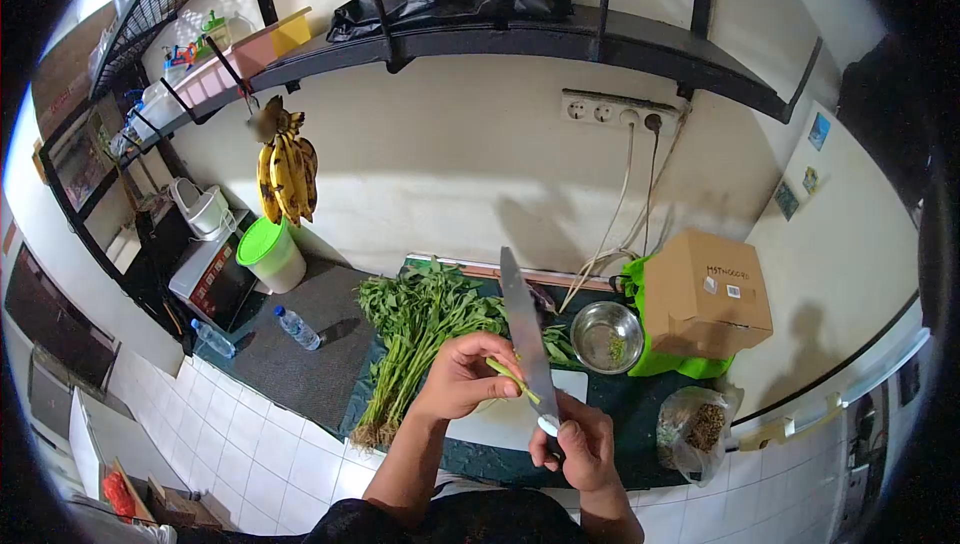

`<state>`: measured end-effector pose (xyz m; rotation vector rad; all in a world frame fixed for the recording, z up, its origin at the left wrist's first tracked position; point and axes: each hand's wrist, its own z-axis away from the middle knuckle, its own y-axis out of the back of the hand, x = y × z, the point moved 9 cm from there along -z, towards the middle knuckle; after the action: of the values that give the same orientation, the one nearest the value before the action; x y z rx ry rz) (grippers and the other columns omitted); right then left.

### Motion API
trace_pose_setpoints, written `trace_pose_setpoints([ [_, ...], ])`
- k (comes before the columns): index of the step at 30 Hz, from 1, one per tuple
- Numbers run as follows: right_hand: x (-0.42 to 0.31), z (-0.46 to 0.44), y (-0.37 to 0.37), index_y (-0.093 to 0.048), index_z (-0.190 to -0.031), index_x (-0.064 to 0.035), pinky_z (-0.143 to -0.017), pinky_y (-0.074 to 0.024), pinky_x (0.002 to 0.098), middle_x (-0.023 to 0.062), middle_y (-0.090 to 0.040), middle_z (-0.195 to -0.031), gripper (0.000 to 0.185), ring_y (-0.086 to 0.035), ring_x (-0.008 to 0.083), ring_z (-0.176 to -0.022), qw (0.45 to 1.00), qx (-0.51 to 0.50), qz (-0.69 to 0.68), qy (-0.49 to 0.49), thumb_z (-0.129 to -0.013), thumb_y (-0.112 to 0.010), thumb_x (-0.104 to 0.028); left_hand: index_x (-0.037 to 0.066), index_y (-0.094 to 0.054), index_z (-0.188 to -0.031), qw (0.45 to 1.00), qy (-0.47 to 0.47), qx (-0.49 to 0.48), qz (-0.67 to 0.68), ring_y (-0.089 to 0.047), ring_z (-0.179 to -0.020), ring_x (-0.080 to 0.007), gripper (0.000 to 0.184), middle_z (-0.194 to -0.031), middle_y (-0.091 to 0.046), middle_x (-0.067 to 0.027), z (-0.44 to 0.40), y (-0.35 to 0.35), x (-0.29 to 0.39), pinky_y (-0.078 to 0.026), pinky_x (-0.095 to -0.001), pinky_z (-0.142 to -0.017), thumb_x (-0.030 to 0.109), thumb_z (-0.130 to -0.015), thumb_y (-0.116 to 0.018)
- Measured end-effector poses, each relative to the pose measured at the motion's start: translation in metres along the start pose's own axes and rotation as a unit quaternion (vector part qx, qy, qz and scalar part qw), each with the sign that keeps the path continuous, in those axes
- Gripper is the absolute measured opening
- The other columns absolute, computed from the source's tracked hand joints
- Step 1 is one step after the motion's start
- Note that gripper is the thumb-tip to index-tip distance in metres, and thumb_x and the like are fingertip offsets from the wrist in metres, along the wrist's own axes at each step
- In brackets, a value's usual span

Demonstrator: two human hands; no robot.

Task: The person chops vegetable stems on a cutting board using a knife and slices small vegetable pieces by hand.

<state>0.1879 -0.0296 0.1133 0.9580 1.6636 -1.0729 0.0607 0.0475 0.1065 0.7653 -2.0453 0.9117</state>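
Observation:
My left hand (468, 376) pinches a short green vegetable stem (512, 378) above the white cutting board (490, 430). In my right hand (580, 444) is a large kitchen knife (527, 319), its broad blade pointing up and away. The blade stands right beside the stem; whether it touches the stem I cannot tell. To the left of the board lies a big heap of leafy greens (425, 329) with roots at the near end. A metal bowl (606, 337) holding some small green pieces stands behind my right hand. Part of the board is hidden by my hands.
A cardboard box (708, 294) rests on a green bag (665, 362) at the right. Near the front edge sits a plastic bag of brown bits (700, 434). Water bottles (297, 329) and a green-lidded tub (270, 254) stand left. Bananas (287, 176) hang beneath the shelf (500, 36).

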Motion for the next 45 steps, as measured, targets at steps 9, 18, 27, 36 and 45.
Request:
trace_pose_setpoints([
  [9,0.0,0.006,-0.009,-0.05,-0.129,0.0099,-0.041,-0.0322,0.0208,0.0061,-0.057,-0.059,0.071,-0.043,0.0063,-0.044,1.0,0.007,0.011,0.022,-0.096,-0.05,-0.052,0.002,-0.06,-0.102,0.999,-0.015,-0.002,-0.033,-0.066,-0.087,-0.0161,0.032,-0.094,-0.066,-0.009,0.01,0.001,0.005,-0.057,-0.0297,-0.075,-0.005,-0.076,-0.077],
  [18,0.009,0.013,-0.012,-0.046,-0.136,0.0044,-0.041,-0.032,0.0211,0.0058,-0.055,-0.059,0.063,-0.043,0.0061,-0.046,0.999,-0.004,-0.013,0.031,-0.098,-0.051,-0.046,0.002,-0.061,-0.102,0.999,-0.001,0.016,-0.046,-0.066,-0.088,-0.0149,0.032,-0.094,-0.066,-0.0079,0.021,0.001,0.01,-0.056,-0.0287,-0.076,-0.005,-0.076,-0.077],
  [27,0.023,0.013,-0.011,-0.046,-0.135,0.0038,-0.041,-0.0328,0.0218,0.0068,-0.055,-0.06,0.058,-0.044,0.0078,-0.046,0.999,0.004,-0.04,0.023,-0.099,-0.052,-0.041,0.003,-0.062,-0.101,0.996,0.032,0.026,-0.073,-0.065,-0.089,-0.0135,0.031,-0.095,-0.066,-0.0063,0.03,0.003,0.007,-0.054,-0.0285,-0.077,-0.003,-0.076,-0.078],
  [36,0.028,0.01,-0.01,-0.046,-0.136,0.0019,-0.041,-0.0324,0.0219,0.0076,-0.054,-0.059,0.057,-0.044,0.0082,-0.045,0.999,0.003,-0.047,0.026,-0.099,-0.051,-0.042,0.002,-0.061,-0.105,0.998,0.035,0.042,-0.022,-0.063,-0.092,-0.0138,0.032,-0.097,-0.067,-0.0074,0.029,0.009,0.004,-0.052,-0.0299,-0.081,-0.003,-0.077,-0.076],
  [45,0.023,0.01,-0.025,-0.043,-0.142,-0.0023,-0.045,-0.034,0.0205,0.0045,-0.057,-0.064,0.055,-0.046,0.0066,-0.051,0.997,-0.041,-0.07,-0.011,-0.1,-0.05,-0.038,0.002,-0.057,-0.11,1.0,0.024,0.015,-0.013,-0.066,-0.086,-0.0149,0.038,-0.094,-0.068,-0.0081,0.031,0.015,0.001,-0.054,-0.0293,-0.076,-0.004,-0.078,-0.076],
])
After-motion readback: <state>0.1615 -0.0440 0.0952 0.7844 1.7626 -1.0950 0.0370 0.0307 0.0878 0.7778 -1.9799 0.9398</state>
